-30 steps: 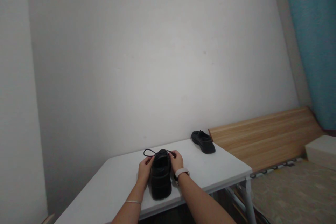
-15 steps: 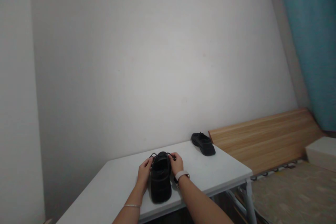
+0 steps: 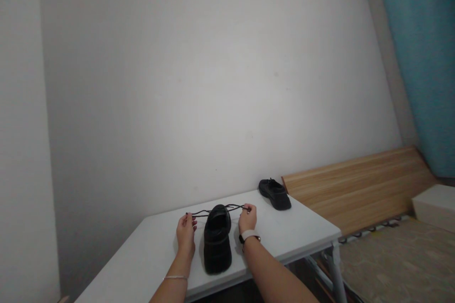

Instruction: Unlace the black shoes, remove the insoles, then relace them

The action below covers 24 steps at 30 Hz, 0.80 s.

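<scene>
A black lace-up shoe (image 3: 216, 239) is set lengthwise near the front edge of a white table (image 3: 291, 227), between the two hands and touched by neither. Its shoelace (image 3: 201, 213) is drawn out sideways from the far part of the shoe, one end to each side, and is held just above the tabletop. The left end is pinched between the closed fingertips of the left hand (image 3: 186, 234), with the heel of that hand lowered toward the table and a thin bracelet (image 3: 175, 277) seen further down the forearm. The right end is gripped in the same narrow pinch by the right hand (image 3: 248, 219), above a pale wristwatch (image 3: 249, 235). The step in hand is judged to be a tightening pull, both ends being stretched apart at about the same height. Whether a knot or crossing has been formed over the shoe cannot be told, since the cord is too thin and dark against the shoe. For any further pull, equal tension on both sides would be called for, as the shoe is steadied by nothing but its own weight. A second black shoe (image 3: 275, 193) is left well apart at the far right corner of the table, beside a wooden headboard (image 3: 355, 184).
</scene>
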### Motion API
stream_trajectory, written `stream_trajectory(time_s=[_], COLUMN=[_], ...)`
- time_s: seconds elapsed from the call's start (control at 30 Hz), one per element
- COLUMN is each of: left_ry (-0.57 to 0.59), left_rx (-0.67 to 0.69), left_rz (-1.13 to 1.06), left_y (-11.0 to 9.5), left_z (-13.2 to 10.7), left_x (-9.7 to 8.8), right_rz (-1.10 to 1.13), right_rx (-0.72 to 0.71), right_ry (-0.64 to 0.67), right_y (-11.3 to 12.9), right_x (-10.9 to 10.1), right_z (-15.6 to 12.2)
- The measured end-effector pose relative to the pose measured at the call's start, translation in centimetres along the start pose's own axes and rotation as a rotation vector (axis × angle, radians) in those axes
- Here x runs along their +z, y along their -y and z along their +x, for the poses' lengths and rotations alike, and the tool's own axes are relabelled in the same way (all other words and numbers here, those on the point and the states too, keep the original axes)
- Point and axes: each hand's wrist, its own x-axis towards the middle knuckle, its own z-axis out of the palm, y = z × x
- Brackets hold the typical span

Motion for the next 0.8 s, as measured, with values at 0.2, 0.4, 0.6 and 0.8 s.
stream_trajectory(time_s=[0.2, 0.4, 0.6, 0.8], left_ry=[0.275, 0.279, 0.076, -0.191], left_rx=[-0.001, 0.040, 0.075, 0.114], left_rz=[0.055, 0.085, 0.065, 0.020], left_y=[-0.4, -1.0, -0.8, -0.5], left_z=[-1.7, -2.0, -1.1, 0.1], left_x=[1.4, 1.4, 0.6, -0.4], right_rz=[0.017, 0.022, 0.114, 0.206], right_rx=[0.036, 0.083, 0.139, 0.121], right_ry=[0.202, 0.275, 0.141, -0.051], right_y=[-0.1, 0.2, 1.4, 2.7], right_x=[1.4, 1.1, 0.4, -0.6], right_z=[-1.0, -1.2, -1.2, -1.0])
